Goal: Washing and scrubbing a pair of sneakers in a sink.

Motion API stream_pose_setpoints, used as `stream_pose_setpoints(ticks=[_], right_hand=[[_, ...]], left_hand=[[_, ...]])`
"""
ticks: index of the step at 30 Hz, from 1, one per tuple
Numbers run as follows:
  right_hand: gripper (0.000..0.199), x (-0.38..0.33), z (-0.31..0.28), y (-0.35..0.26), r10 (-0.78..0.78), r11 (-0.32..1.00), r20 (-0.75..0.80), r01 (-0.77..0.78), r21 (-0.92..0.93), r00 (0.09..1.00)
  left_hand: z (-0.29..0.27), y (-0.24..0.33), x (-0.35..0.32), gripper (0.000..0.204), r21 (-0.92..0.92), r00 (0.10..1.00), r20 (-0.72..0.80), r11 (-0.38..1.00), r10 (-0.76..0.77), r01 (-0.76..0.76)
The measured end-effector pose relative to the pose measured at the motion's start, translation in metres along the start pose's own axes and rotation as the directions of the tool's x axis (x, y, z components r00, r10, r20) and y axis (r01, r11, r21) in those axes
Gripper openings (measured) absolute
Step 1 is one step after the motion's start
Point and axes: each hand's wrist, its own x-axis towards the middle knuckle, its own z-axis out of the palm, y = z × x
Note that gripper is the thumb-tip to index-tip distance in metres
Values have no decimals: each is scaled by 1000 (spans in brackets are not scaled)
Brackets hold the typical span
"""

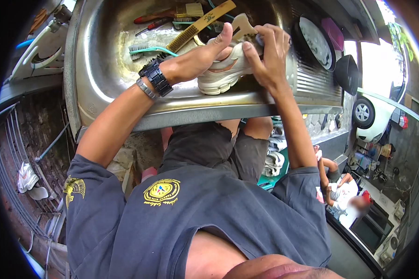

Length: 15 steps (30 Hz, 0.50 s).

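A cream sneaker [224,78] is held over the near side of a steel sink [111,88], its chunky sole toward me. My left hand [205,58] is at the shoe's opening, thumb raised and the other fingers largely hidden by the shoe. On the other side, my right hand [271,53] grips the upper with bent fingers and thumb. A beige flap [242,27] stands up between the hands; whether it belongs to the shoe I cannot tell. Beyond my left wrist lie a wooden-handled brush [205,24] and a turquoise-handled brush [153,49].
A red-handled paintbrush [165,15] lies at the sink's far side. At right, a round dark-rimmed pan [315,43] and a black bowl [346,74] stand by the ribbed drainboard [312,86]. More shoes [273,162] sit in a green basket below. Another person [344,190] is at right.
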Motion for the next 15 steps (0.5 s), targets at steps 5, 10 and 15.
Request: stream_pose_setpoints(ticks=[5,10,15], right_hand=[[39,-15,4,-19,-210,974,-19,211,81,977],[39,-9,0,-22,-249,968,37,247,45,968],[38,-5,1,-20,-228,973,58,226,46,972]], left_hand=[[-6,0,-2,111,47,991,97,995,-88,84],[-20,16,-5,114,137,953,298,990,-58,18],[1,10,-4,114,-84,987,153,996,55,-42]])
